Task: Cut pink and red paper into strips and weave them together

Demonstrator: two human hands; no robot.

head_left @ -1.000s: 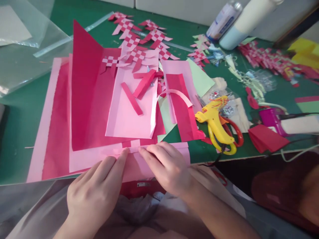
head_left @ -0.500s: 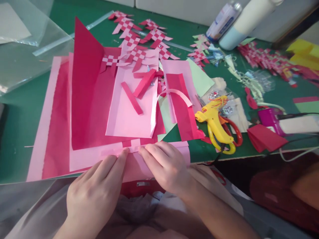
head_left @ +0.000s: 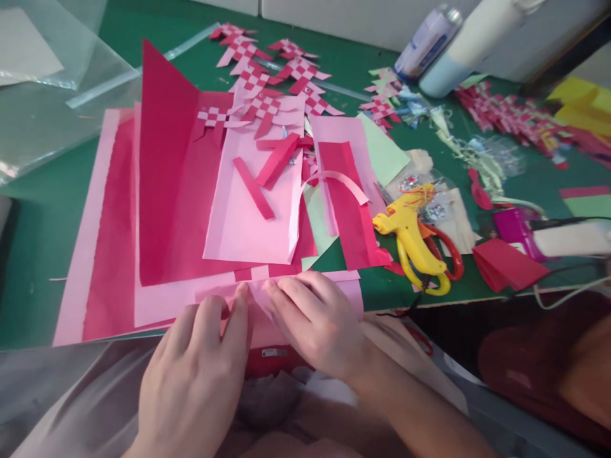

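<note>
The left hand (head_left: pixel 198 375) has slid right along the worktop's (head_left: pixel 38 235) near edge, so its fingertips now meet the right hand (head_left: pixel 315 324) on the pink paper strip (head_left: pixel 286 289). Both press flat, seemingly creasing rather than gripping it.

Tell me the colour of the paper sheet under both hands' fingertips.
Light pink paper sheet, at the table's near edge; seen in the head view.
</note>
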